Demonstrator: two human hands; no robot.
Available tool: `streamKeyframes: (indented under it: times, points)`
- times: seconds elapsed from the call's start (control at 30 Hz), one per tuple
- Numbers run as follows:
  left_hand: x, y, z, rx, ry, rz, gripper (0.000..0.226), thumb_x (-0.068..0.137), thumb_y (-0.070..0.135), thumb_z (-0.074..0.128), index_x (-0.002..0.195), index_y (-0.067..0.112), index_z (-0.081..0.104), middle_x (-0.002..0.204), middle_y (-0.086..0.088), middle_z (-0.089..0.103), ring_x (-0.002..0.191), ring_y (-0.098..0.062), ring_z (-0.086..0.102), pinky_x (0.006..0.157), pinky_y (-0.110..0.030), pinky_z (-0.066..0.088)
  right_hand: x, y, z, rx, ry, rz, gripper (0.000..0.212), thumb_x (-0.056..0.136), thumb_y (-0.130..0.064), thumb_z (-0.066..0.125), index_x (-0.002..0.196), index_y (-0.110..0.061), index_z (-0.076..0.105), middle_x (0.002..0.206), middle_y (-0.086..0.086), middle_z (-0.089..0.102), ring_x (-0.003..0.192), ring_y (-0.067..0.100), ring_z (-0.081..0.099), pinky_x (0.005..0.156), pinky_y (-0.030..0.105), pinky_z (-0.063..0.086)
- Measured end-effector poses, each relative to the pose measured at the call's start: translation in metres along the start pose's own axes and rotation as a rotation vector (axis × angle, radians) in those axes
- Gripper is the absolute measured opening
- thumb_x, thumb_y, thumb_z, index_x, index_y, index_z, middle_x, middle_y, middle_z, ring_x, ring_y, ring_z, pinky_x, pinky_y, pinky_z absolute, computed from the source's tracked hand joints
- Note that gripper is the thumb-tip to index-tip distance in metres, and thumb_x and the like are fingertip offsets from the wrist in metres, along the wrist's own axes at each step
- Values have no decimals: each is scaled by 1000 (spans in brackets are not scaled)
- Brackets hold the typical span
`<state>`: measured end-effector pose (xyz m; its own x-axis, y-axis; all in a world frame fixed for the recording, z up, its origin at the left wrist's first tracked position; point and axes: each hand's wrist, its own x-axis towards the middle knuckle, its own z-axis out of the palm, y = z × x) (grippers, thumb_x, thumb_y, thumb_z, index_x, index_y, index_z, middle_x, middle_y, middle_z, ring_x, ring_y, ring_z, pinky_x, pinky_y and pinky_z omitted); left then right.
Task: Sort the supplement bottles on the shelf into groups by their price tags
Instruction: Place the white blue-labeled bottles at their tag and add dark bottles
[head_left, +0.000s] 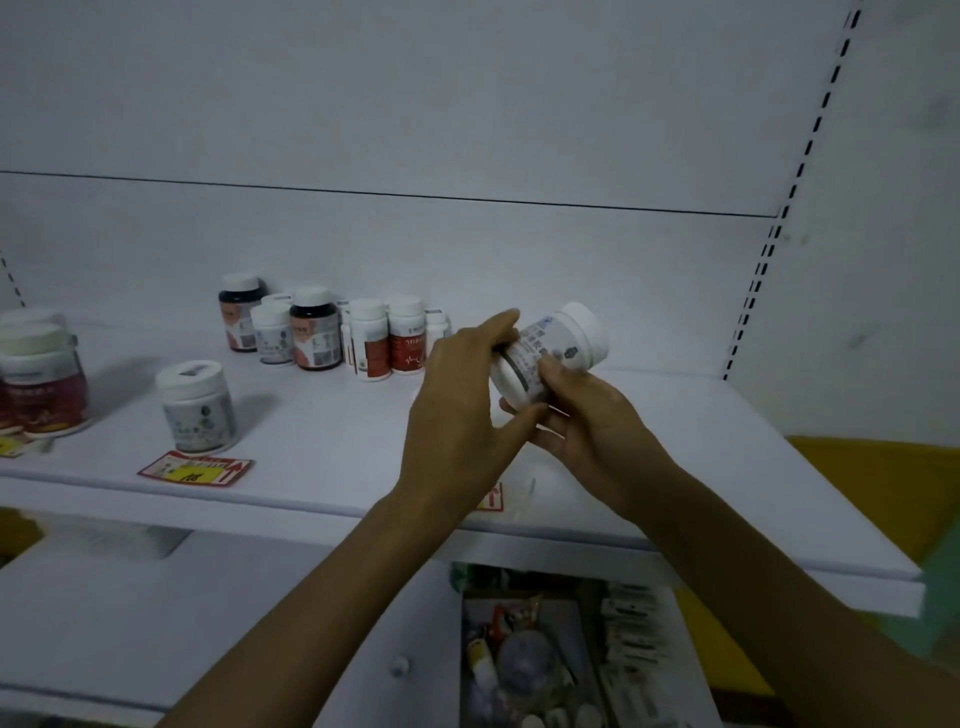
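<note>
I hold a white supplement bottle (558, 343) tilted above the white shelf (322, 436), its cap pointing up and to the right. My left hand (462, 410) grips its left side and bottom, and my right hand (582, 415) supports it from below and the right. Several bottles (322, 332) stand clustered at the back of the shelf. A single white bottle (196, 405) stands near the front behind a red and yellow price tag (196, 469). Red-labelled bottles (39, 384) are stacked at the far left. Another price tag (491, 499) shows partly under my left wrist.
The shelf's right part beyond my hands is bare up to a slotted upright (763, 270). Below the shelf's front edge sits a box of mixed small items (545, 654). A lower shelf (156, 623) spans the left. Something yellow (883, 467) lies at the right.
</note>
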<state>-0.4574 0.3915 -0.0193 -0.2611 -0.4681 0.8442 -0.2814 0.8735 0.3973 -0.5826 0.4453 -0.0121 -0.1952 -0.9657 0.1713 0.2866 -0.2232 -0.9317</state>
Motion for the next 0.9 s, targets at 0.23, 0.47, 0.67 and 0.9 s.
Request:
streamKeyframes:
  times: [0.23, 0.47, 0.67, 0.9]
  points:
    - [-16, -6, -10, 30, 35, 47, 61, 80, 44, 61, 128, 10, 46, 130, -7, 51, 122, -14, 41, 105, -18, 31, 1, 4, -17, -183, 96, -28, 35, 86, -13, 61, 120, -10, 54, 112, 10, 68, 103, 22, 66, 86, 34, 54]
    - [-41, -60, -44, -17, -198, -502, 108, 55, 67, 71, 143, 28, 22, 148, 5, 30, 133, -15, 33, 109, -44, 34, 10, 35, -24, -573, 62, -23, 55, 80, -8, 71, 127, -18, 46, 115, 1, 63, 94, 5, 62, 67, 14, 54]
    - [-39, -73, -38, -10, -490, -619, 112, 49, 64, 71, 143, 31, 22, 146, 7, 39, 133, -16, 38, 108, -49, 35, 16, 49, -22, -666, 17, -43, 55, 80, -10, 71, 128, -16, 46, 118, 1, 61, 96, 11, 63, 72, 20, 56]
    - [-35, -74, -40, -106, -402, -643, 106, 51, 65, 63, 144, 31, 23, 148, 7, 36, 133, -15, 38, 109, -42, 34, 14, 44, -21, -598, 18, -66, 50, 81, -8, 69, 126, -15, 48, 115, -1, 62, 101, 11, 63, 74, 17, 56]
